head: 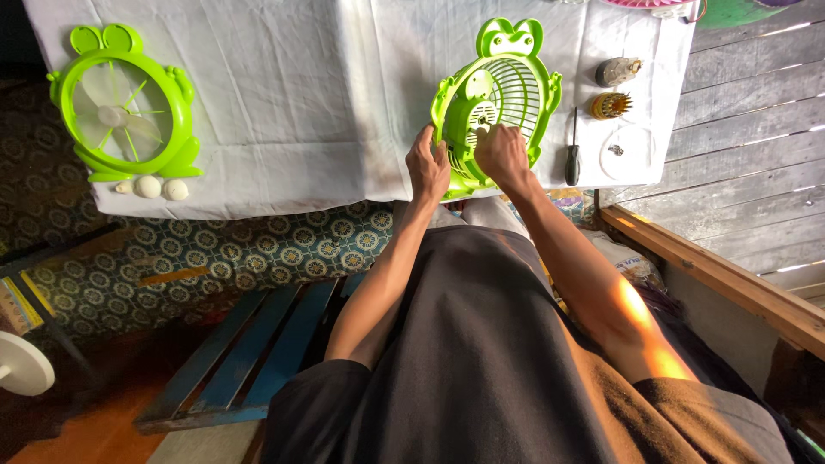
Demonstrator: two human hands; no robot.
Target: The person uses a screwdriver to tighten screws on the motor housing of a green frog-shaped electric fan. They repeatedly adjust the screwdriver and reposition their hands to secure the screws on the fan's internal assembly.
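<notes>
Two hands working on green frog-shaped fan grille (503,94), tilted on white-clothed bench (301,86): left hand (427,167) gripping rim, right hand (501,153) pressing fingertips into ribs. Probably light, stiff, brittle plastic; best gripping at rim.

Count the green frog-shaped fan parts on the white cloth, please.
2. One fan front, with blades, lies at the cloth's far left. One grille stands tilted in both hands: left hand, right hand.

Your right hand (501,153) hides the grille (497,103) hub; at 12 o'clock a pink thing (640,3) is cut off; the disc (627,151) at 3 o'clock is too faint.
</notes>
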